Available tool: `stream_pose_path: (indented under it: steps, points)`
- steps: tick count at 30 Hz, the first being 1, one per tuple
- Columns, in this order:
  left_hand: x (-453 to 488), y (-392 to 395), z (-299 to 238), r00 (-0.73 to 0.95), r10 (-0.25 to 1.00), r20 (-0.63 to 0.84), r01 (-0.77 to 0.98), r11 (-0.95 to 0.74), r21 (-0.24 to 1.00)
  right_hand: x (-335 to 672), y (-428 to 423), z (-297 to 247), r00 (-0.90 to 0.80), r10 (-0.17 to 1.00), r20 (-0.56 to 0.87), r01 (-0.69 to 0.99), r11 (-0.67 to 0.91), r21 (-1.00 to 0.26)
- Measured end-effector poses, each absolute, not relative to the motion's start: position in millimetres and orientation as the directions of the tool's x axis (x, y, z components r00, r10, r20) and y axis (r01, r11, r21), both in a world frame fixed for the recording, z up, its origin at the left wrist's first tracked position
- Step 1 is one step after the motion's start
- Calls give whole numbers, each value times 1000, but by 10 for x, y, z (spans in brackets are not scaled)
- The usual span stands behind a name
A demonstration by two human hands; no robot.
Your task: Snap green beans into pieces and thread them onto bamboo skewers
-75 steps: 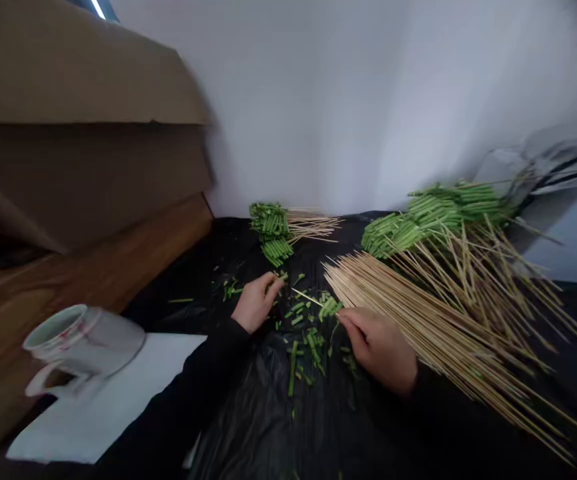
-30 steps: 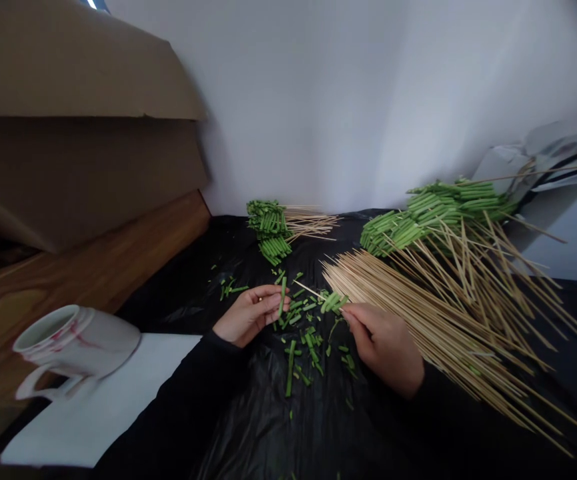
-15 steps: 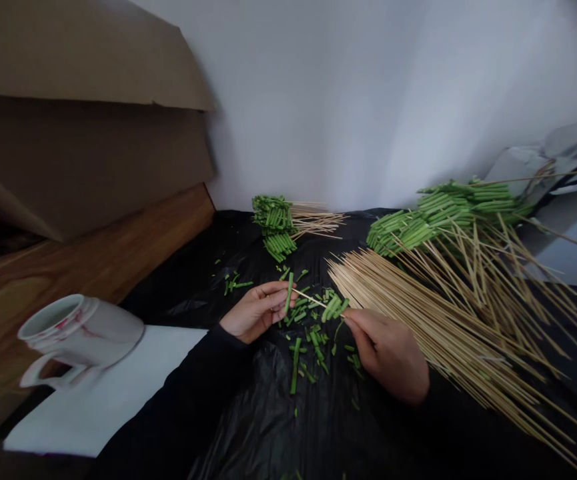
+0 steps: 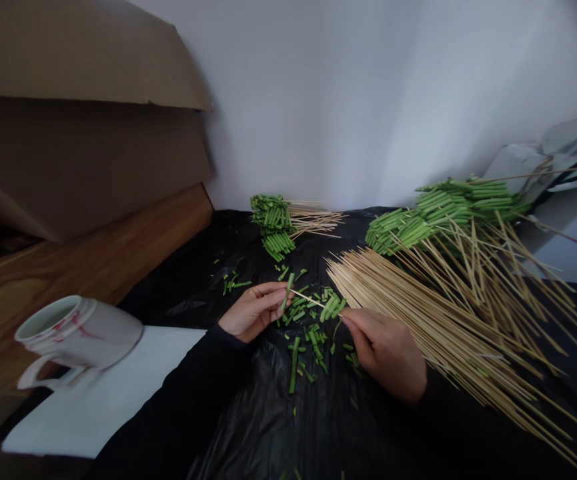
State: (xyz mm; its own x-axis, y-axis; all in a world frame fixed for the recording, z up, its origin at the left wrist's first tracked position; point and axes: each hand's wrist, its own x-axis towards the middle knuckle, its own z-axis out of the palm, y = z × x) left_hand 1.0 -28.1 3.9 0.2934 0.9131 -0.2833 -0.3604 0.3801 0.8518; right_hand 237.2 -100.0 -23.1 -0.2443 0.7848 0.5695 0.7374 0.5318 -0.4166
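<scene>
Two bare hands are present, both wearing black sleeves. One short, slim green stem piece point(image 4: 289, 285) is in the left hand point(image 4: 254, 312); its grip is closed, with thumb and fingers pinching the piece, which stands near upright with its top leaning slightly right. One thin, pale wooden skewer point(image 4: 308, 298) is in the right hand point(image 4: 388, 357); its grip is closed, thumb against forefinger, near the skewer's loaded end. The skewer's tip points left and meets the held piece; whether it has pierced it cannot be told.

At least three green stem pieces point(image 4: 332, 308) sit side by side on the skewer, crosswise to it, just beside the right fingertips; the exact count is unclear. All are straight, matt, bright green and cut to similar length.

Dozens of loose green offcuts point(image 4: 294, 365), too many to count, lie between and below the hands, on one creased black plastic sheet point(image 4: 268, 420) covering the surface. A smaller group lies left of the left hand.

Two stacks of loaded skewers are noted: one smaller stack point(image 4: 272, 217) at the wall, one larger stack point(image 4: 438, 210) at right. One broad bundle of bare wooden skewers point(image 4: 418, 307), uncountable, lies beside the right hand.

One white ceramic mug point(image 4: 95, 337) with red marks and one handle stands on one white sheet point(image 4: 108, 407), at left. One brown cardboard box point(image 4: 83, 153) is behind it.
</scene>
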Motion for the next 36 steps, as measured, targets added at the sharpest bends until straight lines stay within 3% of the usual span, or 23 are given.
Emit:
stream_pose_path:
  steps: [22, 36]
  points:
    - [15, -270, 19, 206, 948, -241, -272, 292, 917, 2365, -1031, -203, -275, 807, 523, 774, 508, -377]
    - [80, -321, -32, 344, 915, -211, -214, 295, 931, 2276, -1035, -201, -247, 807, 536, 741, 514, -433]
